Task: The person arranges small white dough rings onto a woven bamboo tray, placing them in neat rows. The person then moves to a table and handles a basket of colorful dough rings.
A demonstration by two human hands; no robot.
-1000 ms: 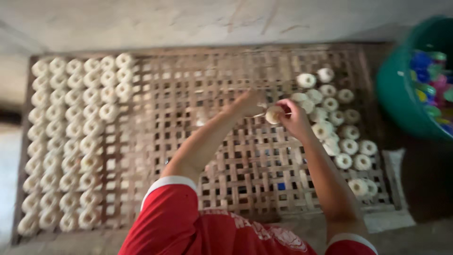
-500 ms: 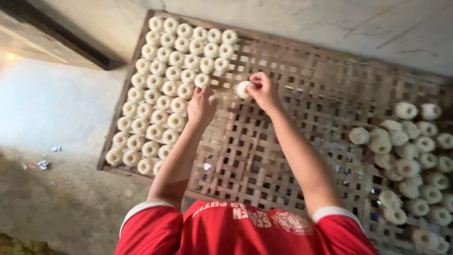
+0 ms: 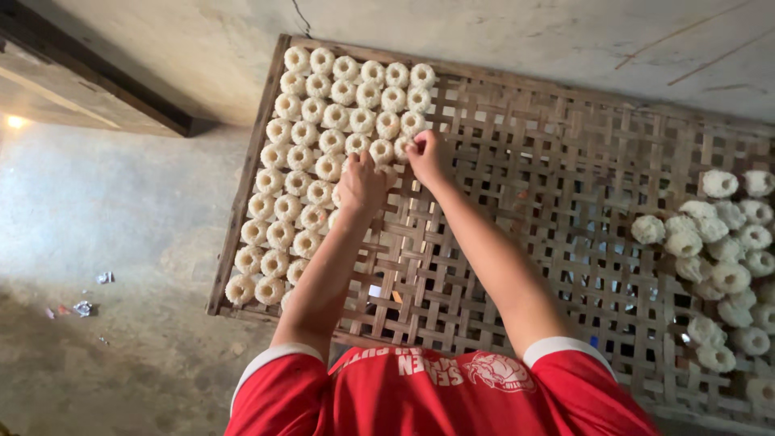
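The right hand [image 3: 425,155] pinches a white ring-shaped cracker [image 3: 401,148] in a closed grip at the edge of the neat rows of crackers [image 3: 323,137]. The left hand [image 3: 361,184] rests fingers-down on those rows, its grip unclear. All lie on a woven bamboo rack [image 3: 517,202]; a loose cracker pile [image 3: 722,250] sits far right.

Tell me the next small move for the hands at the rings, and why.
Probably: let go and draw the right hand back toward the loose heap for another piece. Both hands, the left hand too, rest at the edge of the neat rows on the woven rack, while many unsorted rings lie at the rack's other end.
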